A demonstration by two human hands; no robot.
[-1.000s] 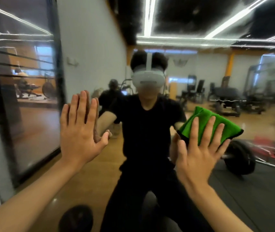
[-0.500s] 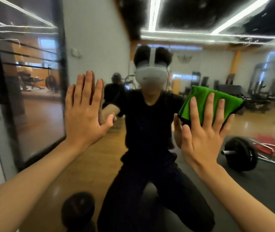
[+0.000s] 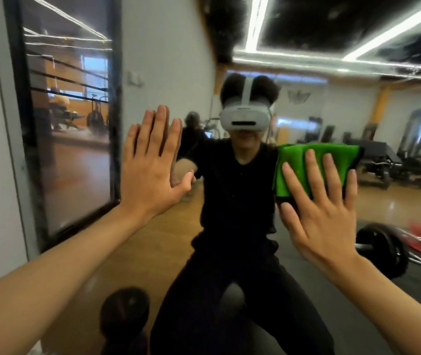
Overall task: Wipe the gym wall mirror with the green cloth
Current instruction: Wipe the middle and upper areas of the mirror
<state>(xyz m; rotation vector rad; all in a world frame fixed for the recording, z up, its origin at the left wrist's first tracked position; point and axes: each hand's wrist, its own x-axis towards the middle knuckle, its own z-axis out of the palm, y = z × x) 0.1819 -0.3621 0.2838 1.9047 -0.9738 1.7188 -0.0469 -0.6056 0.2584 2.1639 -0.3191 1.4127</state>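
The right hand (image 3: 324, 213), fingers straight, presses the folded green fabric cloth (image 3: 295, 165) flat against the large glass wall mirror (image 3: 168, 242) while the empty left hand (image 3: 150, 170) lies open on the glass nearby, so its bare palm may smear it, and the ungripped cloth could slip.

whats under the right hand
The right hand presses a folded green cloth flat to the gym wall mirror. The cloth's lower part and the glass behind it are covered.
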